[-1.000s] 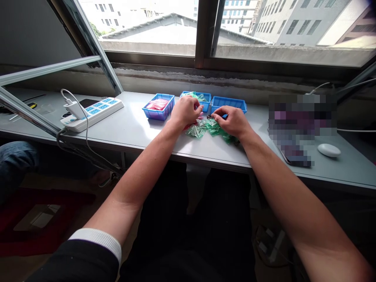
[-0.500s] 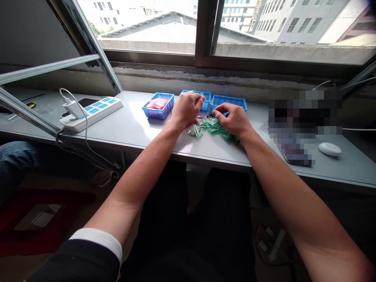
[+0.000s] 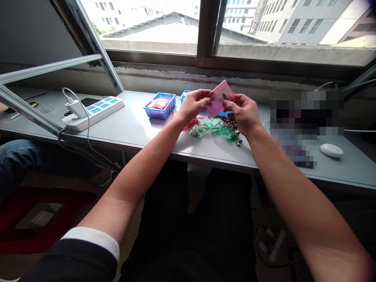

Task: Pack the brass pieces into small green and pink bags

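Observation:
Both hands hold up a small pink plastic bag above the grey table. My left hand pinches its left edge and my right hand pinches its right edge, with a small dark piece showing at the bag's mouth. Under the hands lie several small green bags, a red bag and a heap of small dark metal parts. One loose part lies near the table's front.
A blue bin with pink bags stands left of the hands, and another blue bin is partly hidden behind them. A white power strip with a plugged charger lies at left. A white mouse sits at right. A window frame runs behind.
Both hands rose from the pile on the table and now hold a pink bag up between them. The dark parts and a loose piece show where the right hand was.

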`<state>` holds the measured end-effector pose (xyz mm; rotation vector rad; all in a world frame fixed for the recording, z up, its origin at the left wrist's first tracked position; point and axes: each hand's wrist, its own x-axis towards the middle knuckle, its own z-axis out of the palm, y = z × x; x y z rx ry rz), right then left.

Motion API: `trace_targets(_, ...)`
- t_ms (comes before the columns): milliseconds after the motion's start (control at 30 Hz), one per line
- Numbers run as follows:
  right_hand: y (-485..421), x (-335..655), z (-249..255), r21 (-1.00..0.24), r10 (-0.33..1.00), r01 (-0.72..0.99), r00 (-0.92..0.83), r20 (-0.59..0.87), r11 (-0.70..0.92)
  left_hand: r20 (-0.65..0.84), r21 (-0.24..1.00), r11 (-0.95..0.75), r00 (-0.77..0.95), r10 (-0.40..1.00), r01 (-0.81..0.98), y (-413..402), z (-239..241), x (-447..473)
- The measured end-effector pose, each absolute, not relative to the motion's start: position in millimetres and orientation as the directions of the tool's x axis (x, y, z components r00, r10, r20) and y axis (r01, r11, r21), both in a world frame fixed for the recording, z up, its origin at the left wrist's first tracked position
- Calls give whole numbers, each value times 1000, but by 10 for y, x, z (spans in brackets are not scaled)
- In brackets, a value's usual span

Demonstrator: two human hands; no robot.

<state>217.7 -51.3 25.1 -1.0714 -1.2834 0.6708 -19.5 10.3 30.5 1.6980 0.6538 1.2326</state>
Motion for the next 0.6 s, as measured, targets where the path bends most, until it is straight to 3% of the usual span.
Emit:
trace_targets(433,-538,2185,281,-912,878,-21,279,388,410,376,926,-320,429,821,-199,224,192,-199)
trace_targets(600,-599,2159,311,-925,906,-26,216,364,378,384,919,-299,415,825,-257,221,192,-193)
